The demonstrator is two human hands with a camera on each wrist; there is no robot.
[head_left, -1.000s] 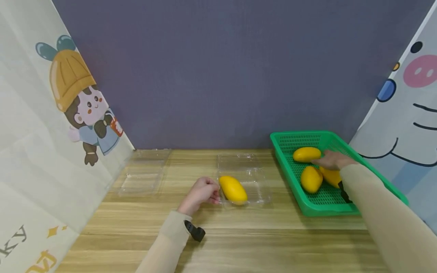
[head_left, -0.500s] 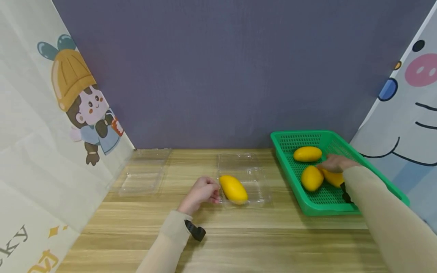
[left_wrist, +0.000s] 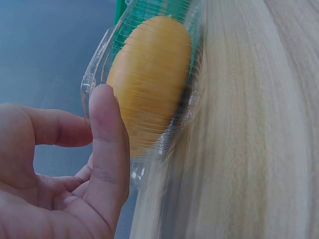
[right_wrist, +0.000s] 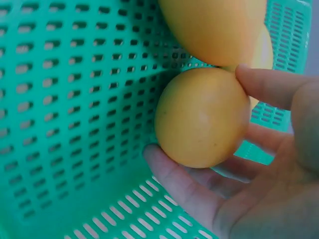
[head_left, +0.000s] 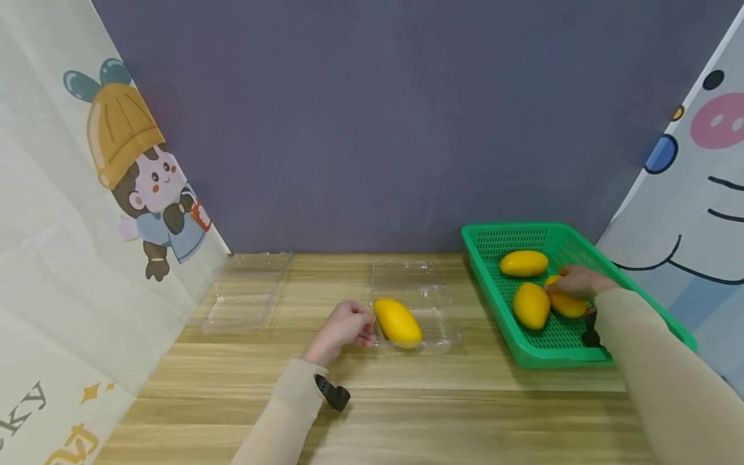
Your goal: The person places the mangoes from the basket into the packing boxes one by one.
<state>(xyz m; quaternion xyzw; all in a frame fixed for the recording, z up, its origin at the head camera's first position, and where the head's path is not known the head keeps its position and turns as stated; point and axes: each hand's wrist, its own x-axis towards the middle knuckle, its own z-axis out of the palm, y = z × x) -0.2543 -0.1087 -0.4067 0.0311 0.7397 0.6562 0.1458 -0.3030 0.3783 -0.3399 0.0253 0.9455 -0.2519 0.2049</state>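
Remotely, I watch the left hand [head_left: 343, 328] pinch one of two boxes [head_left: 440, 316], one mango [head_left: 398, 323] inside, the right hand [head_left: 578, 282] grip one of three mangoes [head_left: 568, 307] in one basket [head_left: 566, 358]

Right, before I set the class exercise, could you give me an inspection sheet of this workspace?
Surface: striped wood tabletop
Job's things: yellow oval fruit in a clear plastic tray; three more in a green perforated plastic basket; second clear plastic tray at left
Clutter: nothing seen
Hands: left hand pinches the fruit-bearing tray's edge; right hand grips the rightmost basket fruit
Cables: nothing seen
Surroundings: dark purple-grey back wall, pale cartoon-printed side panels
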